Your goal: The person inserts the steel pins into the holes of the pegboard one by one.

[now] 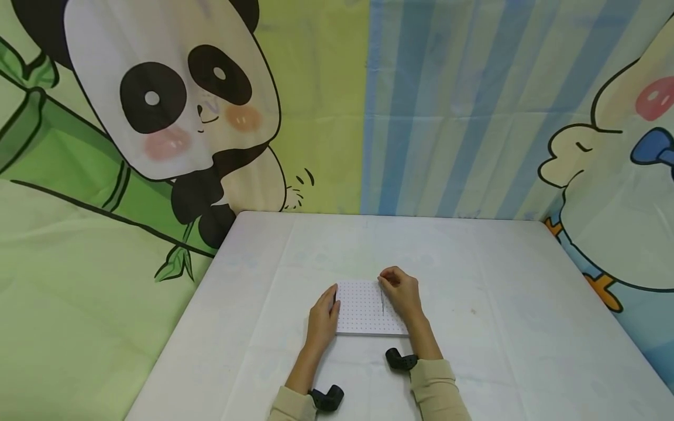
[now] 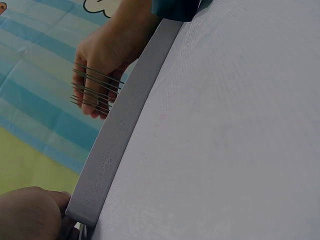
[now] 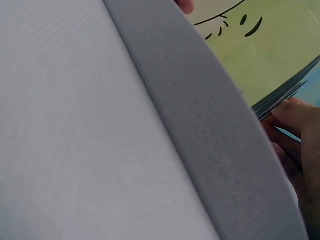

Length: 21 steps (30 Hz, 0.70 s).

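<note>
A white board dotted with rows of small holes [image 1: 358, 313] lies flat on the table. My left hand [image 1: 321, 320] grips its left edge, thumb and fingers at the side. Over the board's right part, my right hand [image 1: 402, 292] pinches the top of a thin metal rod [image 1: 382, 302]. Several such rods [image 2: 95, 93] stand up from the board in the left wrist view, in front of the right hand. The right wrist view shows the rods [image 3: 282, 95] lined up by the thumb. Their lower ends are hidden by the board's grey side [image 3: 190, 100].
A white-covered table [image 1: 489, 280] surrounds the board. Behind it hangs a curtain [image 1: 442, 117] with blue stripes and a cartoon panda [image 1: 174, 111]. Black wrist-worn devices [image 1: 401, 359] sit on both wrists, close to the board's near edge.
</note>
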Tool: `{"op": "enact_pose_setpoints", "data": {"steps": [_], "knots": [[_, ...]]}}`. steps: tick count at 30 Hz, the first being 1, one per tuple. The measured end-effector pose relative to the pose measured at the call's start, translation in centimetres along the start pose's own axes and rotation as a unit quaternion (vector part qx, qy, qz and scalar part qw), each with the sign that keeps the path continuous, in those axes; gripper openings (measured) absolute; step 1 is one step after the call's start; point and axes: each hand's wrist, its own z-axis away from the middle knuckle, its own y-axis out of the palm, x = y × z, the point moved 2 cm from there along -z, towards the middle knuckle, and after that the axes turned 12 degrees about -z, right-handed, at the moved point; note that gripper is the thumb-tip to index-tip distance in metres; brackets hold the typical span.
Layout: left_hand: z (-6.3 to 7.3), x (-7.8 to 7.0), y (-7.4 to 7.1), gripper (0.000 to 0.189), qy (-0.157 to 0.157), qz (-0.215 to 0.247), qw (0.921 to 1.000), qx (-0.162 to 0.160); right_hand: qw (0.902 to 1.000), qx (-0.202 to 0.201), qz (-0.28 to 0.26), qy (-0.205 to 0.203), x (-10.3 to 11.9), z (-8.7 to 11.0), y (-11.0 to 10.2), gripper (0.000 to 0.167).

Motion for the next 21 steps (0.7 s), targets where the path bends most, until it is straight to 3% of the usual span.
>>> {"op": "enact_pose_setpoints", "data": {"steps": [10,21], "knots": [[-0.17,-0.02,-0.05,0.042,0.006,-0.002,1.0,-0.006,1.0,0.004,-0.004,-0.002,-0.13,-0.29,-0.11,0.007],[-0.75,0.2,-0.11,0.041,0.021,0.0,0.9996,-0.02,0.9954,0.046,-0.032,0.077,-0.46,-0.1,-0.58,0.026]]}}
